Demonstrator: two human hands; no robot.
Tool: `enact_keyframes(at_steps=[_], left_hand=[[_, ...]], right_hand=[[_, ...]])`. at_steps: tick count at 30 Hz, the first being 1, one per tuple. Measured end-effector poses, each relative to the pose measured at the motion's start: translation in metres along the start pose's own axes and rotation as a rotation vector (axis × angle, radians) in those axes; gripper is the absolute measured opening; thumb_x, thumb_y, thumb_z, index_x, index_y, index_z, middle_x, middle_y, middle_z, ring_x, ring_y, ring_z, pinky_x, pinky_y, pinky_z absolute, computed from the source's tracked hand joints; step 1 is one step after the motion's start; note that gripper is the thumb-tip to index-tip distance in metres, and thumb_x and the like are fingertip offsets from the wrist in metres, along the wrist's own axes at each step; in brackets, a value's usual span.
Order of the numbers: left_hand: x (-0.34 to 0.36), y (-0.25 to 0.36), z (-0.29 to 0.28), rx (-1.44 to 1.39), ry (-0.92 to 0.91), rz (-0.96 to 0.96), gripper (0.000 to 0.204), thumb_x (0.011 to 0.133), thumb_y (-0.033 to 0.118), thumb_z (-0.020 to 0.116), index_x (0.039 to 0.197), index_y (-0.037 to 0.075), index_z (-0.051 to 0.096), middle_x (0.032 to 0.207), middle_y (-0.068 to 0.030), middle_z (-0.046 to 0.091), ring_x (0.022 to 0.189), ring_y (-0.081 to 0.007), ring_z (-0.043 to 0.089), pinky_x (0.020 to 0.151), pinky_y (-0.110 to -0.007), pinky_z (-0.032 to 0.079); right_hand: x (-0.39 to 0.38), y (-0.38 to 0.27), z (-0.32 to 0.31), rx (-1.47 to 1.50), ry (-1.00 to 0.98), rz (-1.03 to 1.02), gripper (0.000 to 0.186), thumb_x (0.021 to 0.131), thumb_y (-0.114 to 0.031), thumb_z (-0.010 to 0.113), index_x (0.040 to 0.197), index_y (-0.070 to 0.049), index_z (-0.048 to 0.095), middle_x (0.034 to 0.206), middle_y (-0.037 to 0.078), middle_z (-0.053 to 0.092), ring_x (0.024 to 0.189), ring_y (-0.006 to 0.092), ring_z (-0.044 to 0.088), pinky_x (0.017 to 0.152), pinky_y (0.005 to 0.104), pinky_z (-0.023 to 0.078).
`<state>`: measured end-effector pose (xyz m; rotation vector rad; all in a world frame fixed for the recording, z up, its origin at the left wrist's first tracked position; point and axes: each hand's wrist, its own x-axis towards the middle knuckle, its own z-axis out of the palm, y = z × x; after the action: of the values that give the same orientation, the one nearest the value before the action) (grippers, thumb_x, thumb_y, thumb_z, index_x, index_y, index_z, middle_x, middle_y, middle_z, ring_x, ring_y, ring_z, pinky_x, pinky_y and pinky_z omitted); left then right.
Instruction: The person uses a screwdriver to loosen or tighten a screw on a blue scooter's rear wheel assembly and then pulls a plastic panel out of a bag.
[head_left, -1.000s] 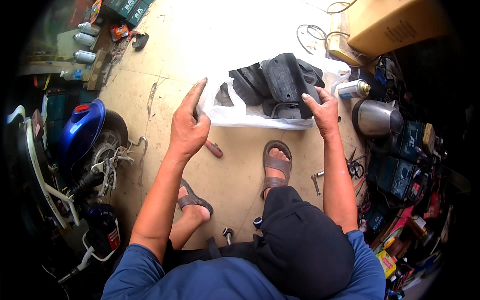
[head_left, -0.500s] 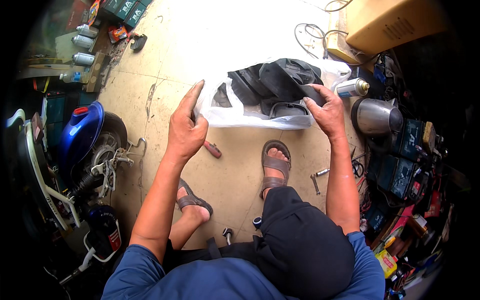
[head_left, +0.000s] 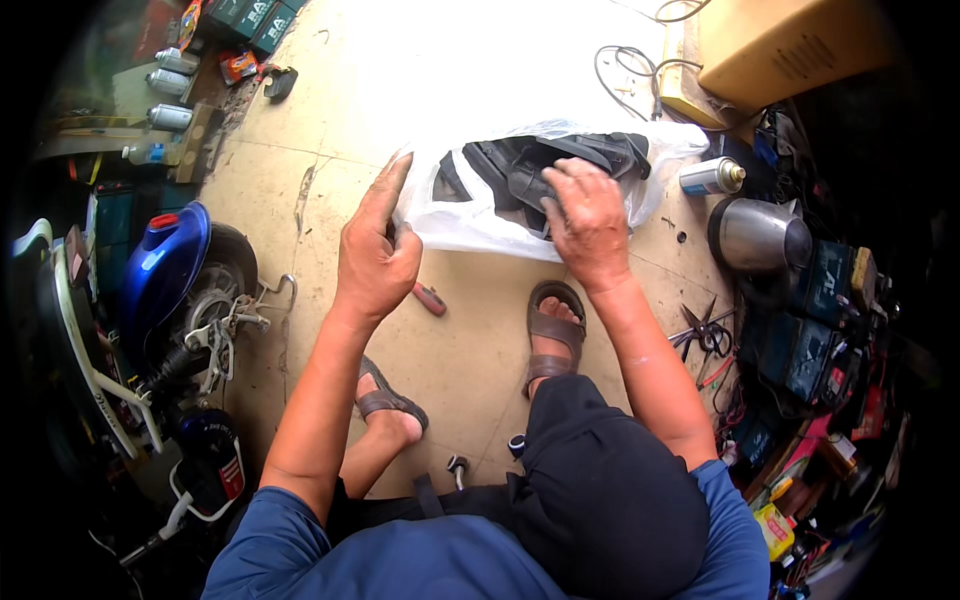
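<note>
A translucent white plastic bag (head_left: 470, 232) lies on the floor before me, its mouth spread and black moulded plastic parts (head_left: 600, 150) showing inside. At the bag's left edge, my left hand (head_left: 378, 240) has its fingers stretched along the outside and its thumb on the near side, with the edge between them. Over the near right part of the mouth hovers my right hand (head_left: 588, 222), fingers loosely bent and apart, with nothing visible in them. The hand covers some of the parts; whether its fingertips touch them I cannot tell.
A red-handled screwdriver (head_left: 430, 299) lies near my feet. To the right are a spray can (head_left: 712, 177), a metal kettle (head_left: 762, 236), scissors (head_left: 704, 330) and several batteries (head_left: 812, 350). A blue motorbike (head_left: 165, 265) stands left; a yellow cabinet (head_left: 790, 50) is far right.
My right hand has let go of a black part at the bag's right side and moved left over the mouth. That part has sunk lower into the bag. My left hand stays put.
</note>
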<state>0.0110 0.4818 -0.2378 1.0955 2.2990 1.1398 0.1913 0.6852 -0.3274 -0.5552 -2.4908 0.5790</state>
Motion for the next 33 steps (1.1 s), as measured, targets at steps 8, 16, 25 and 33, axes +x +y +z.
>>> enact_keyframes(at_steps=[8, 16, 25, 33], left_hand=[[-0.018, -0.01, 0.004, 0.05, 0.041, 0.034, 0.078, 0.078, -0.008, 0.047, 0.155, -0.002, 0.047, 0.159, -0.022, 0.049, 0.146, -0.033, 0.052, 0.111, -0.035, 0.046], [-0.024, -0.03, 0.011, -0.084, 0.113, 0.039, 0.076, 0.082, -0.011, 0.047, 0.156, 0.001, 0.046, 0.161, -0.0188, 0.049, 0.132, -0.0239, 0.062, 0.093, -0.03, 0.052], [-0.023, -0.012, 0.009, -0.162, 0.082, -0.002, 0.073, 0.084, -0.009, 0.054, 0.156, 0.003, 0.048, 0.162, -0.0105, 0.051, 0.08, -0.0093, 0.059, 0.073, -0.024, 0.05], [-0.048, -0.013, 0.001, -0.153, 0.014, -0.069, 0.071, 0.087, -0.007, 0.055, 0.157, 0.004, 0.046, 0.165, -0.013, 0.045, 0.086, -0.0158, 0.065, 0.071, -0.028, 0.059]], right_hand=[[-0.044, -0.025, 0.07, 0.373, -0.934, 0.138, 0.04, 0.103, -0.036, 0.055, 0.127, -0.007, 0.07, 0.115, 0.024, 0.073, 0.11, 0.0431, 0.067, 0.095, 0.0521, 0.053], [-0.064, -0.025, 0.037, 0.756, -0.638, 0.345, 0.05, 0.102, -0.042, 0.063, 0.136, -0.005, 0.065, 0.126, 0.02, 0.071, 0.119, 0.0404, 0.066, 0.103, 0.0424, 0.05], [-0.058, -0.035, 0.024, 0.577, -0.304, 0.255, 0.021, 0.088, -0.008, 0.076, 0.109, -0.003, 0.075, 0.098, 0.015, 0.075, 0.087, 0.0356, 0.073, 0.076, 0.0389, 0.056], [-0.064, -0.033, 0.004, 0.543, -0.298, 0.218, 0.014, 0.088, -0.004, 0.075, 0.102, -0.001, 0.074, 0.09, 0.014, 0.072, 0.078, 0.0321, 0.069, 0.071, 0.0373, 0.054]])
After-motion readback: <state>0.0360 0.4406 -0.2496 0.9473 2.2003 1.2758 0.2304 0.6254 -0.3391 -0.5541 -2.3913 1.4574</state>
